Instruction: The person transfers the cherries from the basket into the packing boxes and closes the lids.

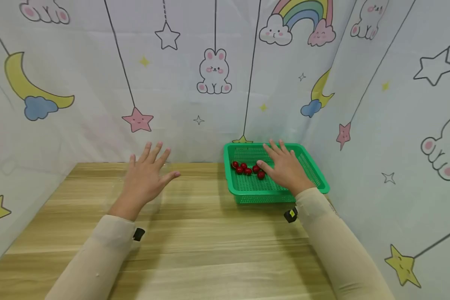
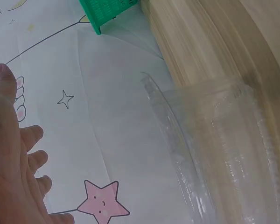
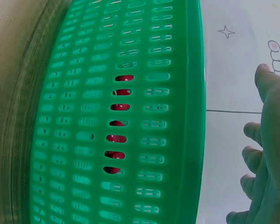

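Note:
My left hand (image 1: 144, 181) hovers with spread, straight fingers over a clear plastic container (image 2: 233, 144) on the table's left side. In the head view that container is faint and partly covered by the hand. My right hand (image 1: 284, 170) is held with extended fingers above a green plastic basket (image 1: 255, 193), gripping nothing. Several red cherries (image 1: 248, 171) lie inside the basket, toward its left and middle; the hand may hide others. Through the basket's slotted wall (image 3: 133, 100), red patches of the cherries show in the right wrist view.
A wood-grain table (image 1: 202, 250) spreads out in front of me. White curtain (image 1: 187, 83) with printed stars, moons and rabbits hangs behind the table and along its right side. A small black device (image 1: 290, 215) sits at each wrist.

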`<state>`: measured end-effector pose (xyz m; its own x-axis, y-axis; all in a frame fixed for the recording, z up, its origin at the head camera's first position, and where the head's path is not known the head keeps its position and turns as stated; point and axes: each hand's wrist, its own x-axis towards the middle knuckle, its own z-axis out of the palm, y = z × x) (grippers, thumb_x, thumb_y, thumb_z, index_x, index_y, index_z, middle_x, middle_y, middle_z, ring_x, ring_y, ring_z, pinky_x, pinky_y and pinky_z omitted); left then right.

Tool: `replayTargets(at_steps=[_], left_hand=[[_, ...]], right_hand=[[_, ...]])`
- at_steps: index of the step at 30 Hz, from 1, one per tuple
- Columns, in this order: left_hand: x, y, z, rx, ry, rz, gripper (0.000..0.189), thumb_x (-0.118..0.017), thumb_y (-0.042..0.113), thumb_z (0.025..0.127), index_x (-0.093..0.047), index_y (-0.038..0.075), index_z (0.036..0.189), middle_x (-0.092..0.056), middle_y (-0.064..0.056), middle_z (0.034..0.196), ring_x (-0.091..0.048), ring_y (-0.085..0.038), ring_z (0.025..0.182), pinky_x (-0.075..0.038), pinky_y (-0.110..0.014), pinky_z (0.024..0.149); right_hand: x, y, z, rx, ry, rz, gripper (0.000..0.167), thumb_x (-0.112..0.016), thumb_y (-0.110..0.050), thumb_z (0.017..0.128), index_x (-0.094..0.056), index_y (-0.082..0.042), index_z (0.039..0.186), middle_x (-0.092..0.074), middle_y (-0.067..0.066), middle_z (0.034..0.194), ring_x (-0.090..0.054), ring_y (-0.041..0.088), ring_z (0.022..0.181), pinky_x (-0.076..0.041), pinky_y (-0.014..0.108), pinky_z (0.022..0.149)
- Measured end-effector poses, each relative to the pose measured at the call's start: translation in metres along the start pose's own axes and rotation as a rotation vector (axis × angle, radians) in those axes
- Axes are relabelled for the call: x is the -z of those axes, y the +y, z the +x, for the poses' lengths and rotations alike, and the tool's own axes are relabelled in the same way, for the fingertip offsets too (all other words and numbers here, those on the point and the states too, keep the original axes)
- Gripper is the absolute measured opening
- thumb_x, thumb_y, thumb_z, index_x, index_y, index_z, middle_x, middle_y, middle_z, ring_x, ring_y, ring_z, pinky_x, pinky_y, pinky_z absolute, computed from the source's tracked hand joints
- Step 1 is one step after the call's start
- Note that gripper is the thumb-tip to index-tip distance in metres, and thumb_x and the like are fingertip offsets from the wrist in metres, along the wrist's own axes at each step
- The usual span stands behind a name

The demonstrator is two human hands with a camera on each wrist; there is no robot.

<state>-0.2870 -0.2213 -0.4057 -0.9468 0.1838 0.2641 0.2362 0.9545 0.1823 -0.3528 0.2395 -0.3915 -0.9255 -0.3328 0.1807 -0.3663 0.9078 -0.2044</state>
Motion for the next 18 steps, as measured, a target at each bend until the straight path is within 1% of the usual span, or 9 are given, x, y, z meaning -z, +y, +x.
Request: replayTargets(at_steps=[4, 7, 10, 13, 15, 17, 18], left_hand=[[-0.001, -0.01, -0.004, 0.019, -0.023, -0.028, 0.091, -0.042, 0.076, 0.114, -0.025, 0.02, 0.183, -0.01, -0.012, 0.193, -0.001, -0.044, 0.18, -0.005, -0.085, 0.135], [-0.003, -0.024, -0.007, 0.048, -0.057, -0.033, 0.086, -0.041, 0.07, 0.117, -0.027, 0.016, 0.182, -0.009, -0.015, 0.193, 0.0, -0.047, 0.179, -0.004, -0.087, 0.134], [-0.006, -0.045, -0.009, 0.101, -0.088, -0.019, 0.087, -0.034, 0.072, 0.118, -0.032, 0.012, 0.18, -0.009, -0.022, 0.191, -0.001, -0.058, 0.175, -0.008, -0.094, 0.128], [-0.008, -0.068, -0.013, 0.188, -0.13, -0.04, 0.095, -0.025, 0.079, 0.115, -0.035, 0.009, 0.179, -0.01, -0.033, 0.187, -0.004, -0.07, 0.169, -0.013, -0.1, 0.119], [-0.009, -0.083, -0.017, 0.236, -0.161, -0.054, 0.099, -0.021, 0.08, 0.115, -0.034, 0.005, 0.178, -0.01, -0.043, 0.182, -0.01, -0.078, 0.162, -0.02, -0.101, 0.116], [-0.008, -0.098, -0.023, 0.278, -0.208, -0.082, 0.102, -0.017, 0.08, 0.115, -0.031, 0.0, 0.177, -0.012, -0.048, 0.177, -0.014, -0.08, 0.158, -0.026, -0.098, 0.116], [-0.008, -0.105, -0.025, 0.29, -0.234, -0.088, 0.102, -0.017, 0.079, 0.115, -0.029, -0.002, 0.177, -0.013, -0.05, 0.175, -0.017, -0.08, 0.157, -0.029, -0.096, 0.117]], right_hand=[[0.001, 0.0, -0.001, 0.002, -0.009, -0.002, 0.087, -0.043, -0.074, 0.115, -0.023, -0.024, 0.184, -0.006, 0.004, 0.194, 0.001, 0.039, 0.18, -0.01, 0.079, 0.139], [0.0, -0.001, -0.003, 0.011, -0.024, 0.022, 0.085, -0.047, -0.07, 0.116, -0.024, -0.024, 0.184, -0.008, 0.006, 0.194, 0.001, 0.041, 0.18, -0.009, 0.079, 0.139], [-0.003, -0.004, -0.004, 0.027, -0.06, 0.054, 0.085, -0.049, -0.069, 0.116, -0.025, -0.024, 0.184, -0.01, 0.009, 0.194, 0.001, 0.042, 0.18, -0.007, 0.079, 0.139], [-0.007, -0.007, -0.006, 0.049, -0.121, 0.09, 0.084, -0.048, -0.068, 0.116, -0.025, -0.024, 0.184, -0.01, 0.007, 0.194, 0.001, 0.041, 0.18, -0.006, 0.078, 0.139], [-0.01, -0.01, -0.007, 0.07, -0.164, 0.126, 0.083, -0.049, -0.067, 0.117, -0.025, -0.025, 0.183, -0.012, 0.007, 0.193, -0.001, 0.041, 0.18, -0.006, 0.078, 0.139], [-0.012, -0.012, -0.008, 0.092, -0.209, 0.161, 0.081, -0.051, -0.065, 0.117, -0.026, -0.026, 0.183, -0.014, 0.005, 0.193, -0.003, 0.039, 0.18, -0.007, 0.078, 0.14], [-0.014, -0.014, -0.009, 0.103, -0.23, 0.179, 0.081, -0.052, -0.065, 0.117, -0.026, -0.027, 0.183, -0.015, 0.004, 0.193, -0.004, 0.038, 0.18, -0.007, 0.077, 0.14]])
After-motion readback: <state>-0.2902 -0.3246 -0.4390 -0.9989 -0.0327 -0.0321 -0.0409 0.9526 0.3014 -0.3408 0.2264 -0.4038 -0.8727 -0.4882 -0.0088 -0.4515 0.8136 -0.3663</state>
